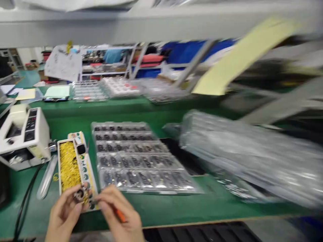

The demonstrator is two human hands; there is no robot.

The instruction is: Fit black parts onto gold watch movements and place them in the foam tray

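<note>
My left hand [64, 210] is closed on a small round metallic part [79, 195], pinched between thumb and fingers. My right hand [119, 210], just to the right, grips a slim tool with an orange handle [120, 215]; its front end points at the part and is too blurred to name. Behind my left hand lies a white-rimmed tray [59, 168] full of small yellow pieces [68, 163]. Alongside it runs a white card with dark green round marks [87, 171]. A clear compartment tray [141, 192] with rows of small dark parts stands behind and right of my right hand.
At the left stands a white tape-dispenser-like machine [37, 134] with a black cable [26, 195]. Beside it lies a pale flat strip [47, 178]. Stacked clear plastic trays [242, 151] fill the right side. A grey shelf beam [151, 30] with a yellow paper [239, 60] hangs overhead.
</note>
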